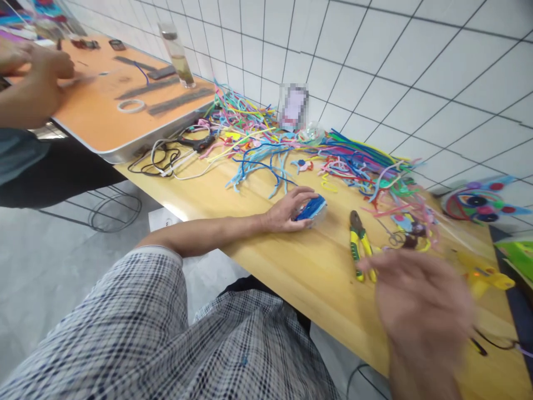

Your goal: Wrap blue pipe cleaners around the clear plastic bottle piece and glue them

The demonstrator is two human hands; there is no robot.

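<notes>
On the wooden table, my left hand [287, 211] is wrapped round a small clear object with blue strips [313, 208]. My right hand [420, 294] is smeared by motion above the table's right part, and its fingers cannot be made out clearly. Just left of it lie pliers with yellow and green handles [355, 247]. Light blue and dark blue fuzzy stems [266, 158] spread out beyond my left hand. A longer bundle of coloured stems [362, 147] runs along the wall.
A person's hands [50, 64] are over an orange table [95, 122] at the left, near a glass bottle [179, 58]. A black glue gun [200, 143] with cables, small scissors [396, 239], a clown-like face [478, 203] and a yellow item [485, 280] lie about.
</notes>
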